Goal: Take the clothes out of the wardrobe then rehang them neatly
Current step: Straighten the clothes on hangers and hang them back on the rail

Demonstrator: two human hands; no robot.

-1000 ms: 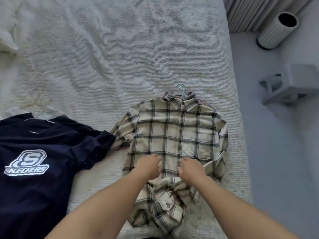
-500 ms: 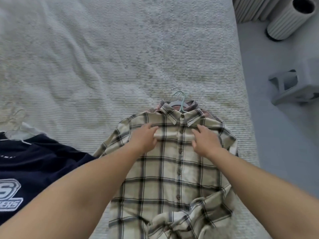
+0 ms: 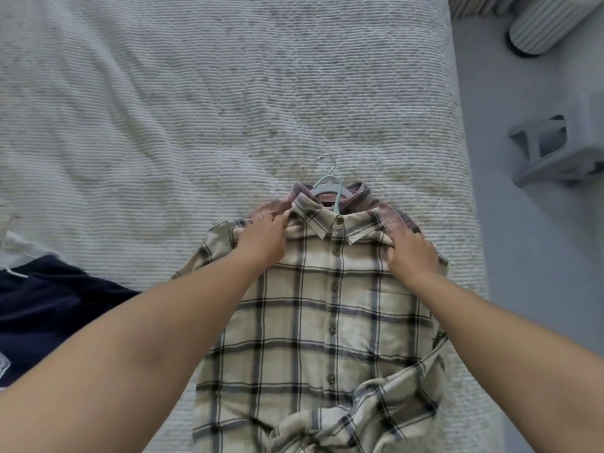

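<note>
A beige plaid shirt (image 3: pixel 327 322) lies buttoned and face up on the white bedspread (image 3: pixel 163 109), its sleeve bunched at the lower right. A pinkish plaid shirt (image 3: pixel 395 214) lies under it, showing at the shoulders and collar. A light hanger (image 3: pixel 328 186) with a metal hook pokes out of the collars. My left hand (image 3: pixel 263 243) grips the beige shirt's left shoulder beside the collar. My right hand (image 3: pixel 411 256) grips the right shoulder, fingers curled into the cloth.
A navy T-shirt (image 3: pixel 49 308) on a white hanger lies at the left edge of the bed. Right of the bed is grey floor with a grey stool (image 3: pixel 562 148) and a ribbed white cylinder (image 3: pixel 549 21).
Both hands moved up from the shirt's hem to the chest and then to the shoulders beside the collar, where they now grip the cloth. The view shifted right and closer.
</note>
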